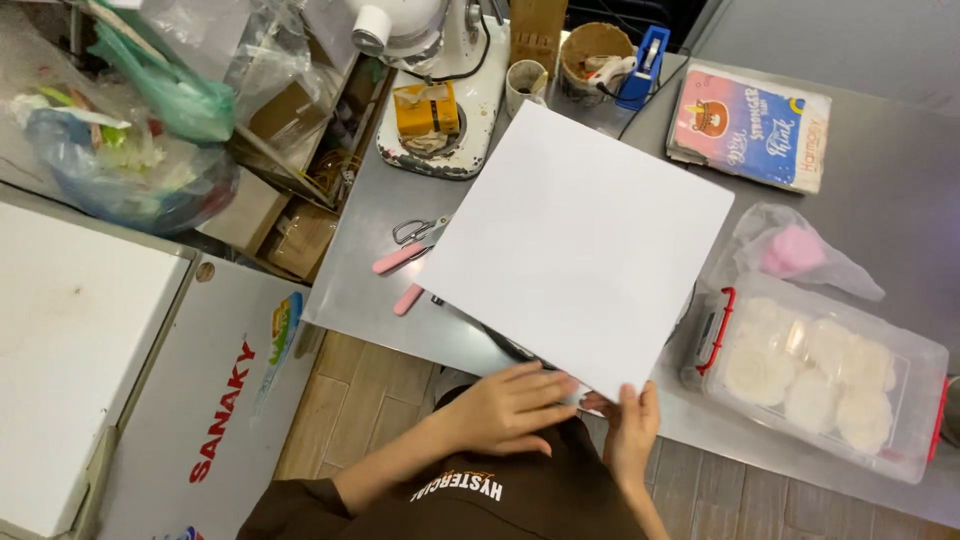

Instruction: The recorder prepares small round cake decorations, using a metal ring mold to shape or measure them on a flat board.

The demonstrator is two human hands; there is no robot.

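Lying across the steel worktop [880, 210] is a large white sheet [575, 245], turned at an angle so that one corner points toward the person. That near corner is held by both hands. The left hand [510, 405] is laid flat with its fingers together, pressed on the sheet's lower edge. The right hand [630, 420] is pinched on the corner itself, the thumb on top and the fingers underneath.

Just beside the sheet's left edge, pink-handled scissors [408, 250] are seen, partly covered by the paper. To the right, a clear plastic box [820, 375] with red latches is set, with round white pieces inside it. A clear bag [795, 250] with something pink in it is placed above the box. Further back, a colourful book [750, 125] and a white stand mixer [435, 70] are seen. A white chest freezer [90, 350] is stood to the left.
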